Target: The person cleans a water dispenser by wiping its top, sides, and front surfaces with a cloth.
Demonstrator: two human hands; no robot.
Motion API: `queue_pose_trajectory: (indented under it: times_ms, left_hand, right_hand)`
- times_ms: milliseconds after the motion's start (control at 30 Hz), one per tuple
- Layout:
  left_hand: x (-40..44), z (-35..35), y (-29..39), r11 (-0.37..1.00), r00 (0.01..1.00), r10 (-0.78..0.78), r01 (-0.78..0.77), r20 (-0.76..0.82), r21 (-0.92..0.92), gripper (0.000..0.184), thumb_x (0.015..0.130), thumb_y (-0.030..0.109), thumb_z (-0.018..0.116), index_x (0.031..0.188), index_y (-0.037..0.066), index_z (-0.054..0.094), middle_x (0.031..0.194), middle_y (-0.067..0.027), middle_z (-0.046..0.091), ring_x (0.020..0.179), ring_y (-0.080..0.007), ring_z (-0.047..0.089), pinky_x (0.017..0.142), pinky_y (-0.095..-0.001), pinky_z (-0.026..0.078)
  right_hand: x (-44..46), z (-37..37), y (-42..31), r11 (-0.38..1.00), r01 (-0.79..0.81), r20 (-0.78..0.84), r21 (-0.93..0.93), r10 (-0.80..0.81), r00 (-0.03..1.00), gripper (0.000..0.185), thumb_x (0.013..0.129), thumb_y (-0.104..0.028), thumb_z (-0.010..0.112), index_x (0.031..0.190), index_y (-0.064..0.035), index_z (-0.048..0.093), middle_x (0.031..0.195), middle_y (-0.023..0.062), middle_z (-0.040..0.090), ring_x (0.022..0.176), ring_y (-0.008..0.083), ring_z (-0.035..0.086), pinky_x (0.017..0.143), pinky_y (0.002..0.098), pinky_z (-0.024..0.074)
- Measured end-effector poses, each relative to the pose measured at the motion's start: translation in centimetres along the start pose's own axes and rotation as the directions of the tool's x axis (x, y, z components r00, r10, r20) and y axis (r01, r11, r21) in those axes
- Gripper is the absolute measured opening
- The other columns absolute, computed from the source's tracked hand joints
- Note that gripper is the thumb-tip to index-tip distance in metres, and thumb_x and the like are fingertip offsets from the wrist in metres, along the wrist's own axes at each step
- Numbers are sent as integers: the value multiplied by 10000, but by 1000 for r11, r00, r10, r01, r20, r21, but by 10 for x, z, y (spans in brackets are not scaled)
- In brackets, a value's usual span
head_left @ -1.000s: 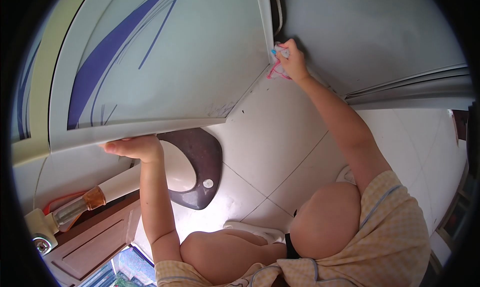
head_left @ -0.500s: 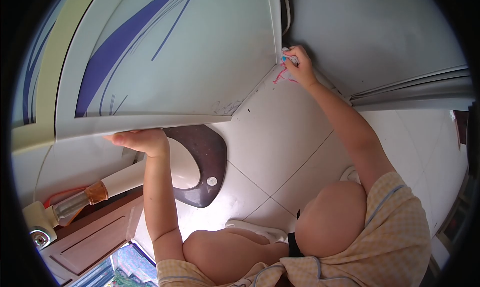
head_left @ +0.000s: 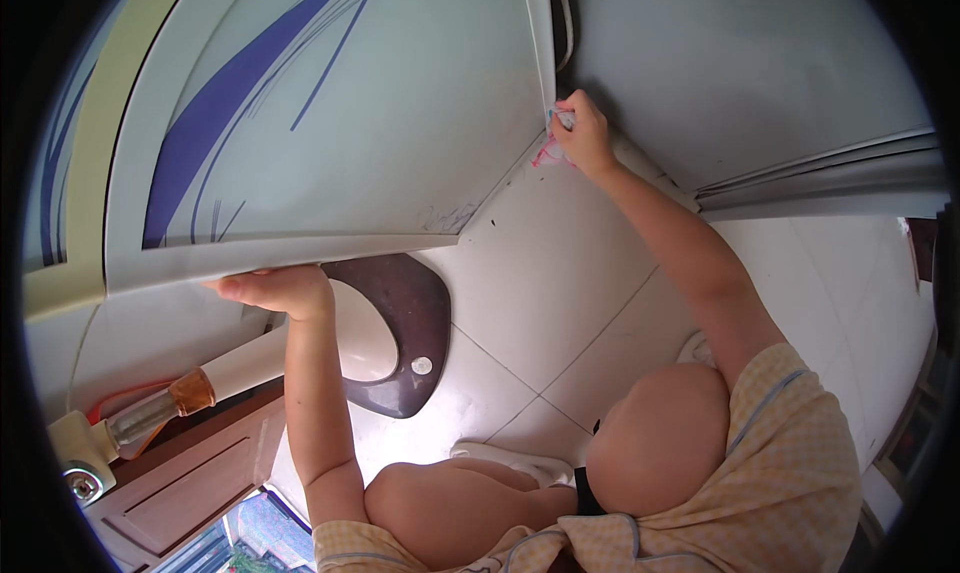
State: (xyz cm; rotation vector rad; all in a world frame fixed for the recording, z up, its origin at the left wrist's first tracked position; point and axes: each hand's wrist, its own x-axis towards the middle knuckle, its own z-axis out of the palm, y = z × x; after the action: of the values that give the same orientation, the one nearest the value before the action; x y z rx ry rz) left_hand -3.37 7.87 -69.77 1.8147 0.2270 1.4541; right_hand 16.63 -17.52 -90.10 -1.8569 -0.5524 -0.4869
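Note:
My right hand (head_left: 583, 133) is closed around a white cloth with pink edging (head_left: 552, 153), part of it bunched inside my fingers. It presses the cloth at the floor corner, against the bottom edge of a pale cabinet panel (head_left: 400, 103) with purple curved stripes. My left hand (head_left: 275, 288) lies along the panel's near white edge, fingers stretched out toward the left; some of them are partly hidden. Small dark scuffs (head_left: 450, 216) mark the panel's low end.
A grey panel (head_left: 760, 83) stands at the right, with a cable (head_left: 565, 23) in the gap beside it. A pole stand with a dark base (head_left: 425, 318) is near my left forearm. Light floor tiles (head_left: 540, 303) lie below, and a wooden door (head_left: 190, 483) is at lower left.
My right hand has moved slightly left along the bottom of the panel with the cloth. The left hand keeps its place on the edge; the view has shifted a little.

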Motion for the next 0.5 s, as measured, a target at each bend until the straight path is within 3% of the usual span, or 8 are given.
queue_pose_trajectory:
  times_ms: [133,433,500]
  left_hand:
    - [-5,1,4,999,1000,-23,24,-15,44,721,836,682,236,1102,51,464,1094,-47,495,1016,-152,480,857,-330,429]
    - [-3,-1,2,998,1000,20,-19,-14,65,696,843,670,252,1006,45,509,1027,-37,518,958,-142,498,822,-321,437]
    - [-2,-1,-1,999,1000,7,-6,-24,37,688,846,667,253,982,46,516,1019,-37,521,950,-141,500,820,-319,436]
  right_hand:
    - [7,2,-14,997,23,-70,80,-18,997,207,671,-3,629,794,-29,464,762,148,541,710,339,557,623,382,457]
    - [-17,13,3,993,-100,-42,-55,98,994,206,651,14,628,787,-24,477,753,139,545,706,328,559,617,376,463]
    - [-1,9,-5,1000,6,-118,25,-3,993,196,656,26,619,791,-26,487,754,133,549,699,322,562,614,370,467]
